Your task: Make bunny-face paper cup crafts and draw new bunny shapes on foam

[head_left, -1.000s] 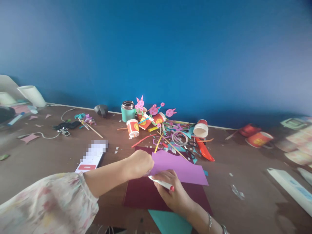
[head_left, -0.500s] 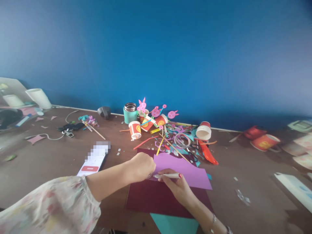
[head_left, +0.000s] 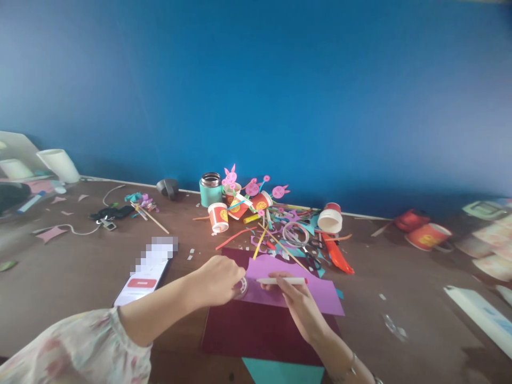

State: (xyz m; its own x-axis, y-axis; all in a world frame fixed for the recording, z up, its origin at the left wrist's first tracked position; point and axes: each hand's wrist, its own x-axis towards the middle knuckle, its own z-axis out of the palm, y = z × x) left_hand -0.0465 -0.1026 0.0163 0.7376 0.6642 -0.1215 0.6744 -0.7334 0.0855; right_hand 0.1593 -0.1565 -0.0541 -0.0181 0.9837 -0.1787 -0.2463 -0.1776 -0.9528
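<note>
My right hand (head_left: 294,298) grips a white marker (head_left: 286,281) with a red end, its tip pointing left above the purple paper (head_left: 304,288). My left hand (head_left: 222,277) is closed on a small whitish ring (head_left: 242,288), which looks like a tape roll, at the left edge of that paper; the fingers hide part of it. Beneath the purple paper lies a dark maroon sheet (head_left: 256,330). A teal sheet (head_left: 284,372) shows at the near edge.
A phone (head_left: 146,277) lies left of my left forearm. Behind the paper are paper cups (head_left: 218,217), pink paper animal heads (head_left: 253,188), a teal jar (head_left: 210,194), sticks, scissors (head_left: 313,260) and a red-orange object (head_left: 338,256). A white box (head_left: 480,317) sits at the right.
My left hand has drawn back left with the ring, which now shows more. The marker tip has moved away from the left hand. The whole view has shifted slightly.
</note>
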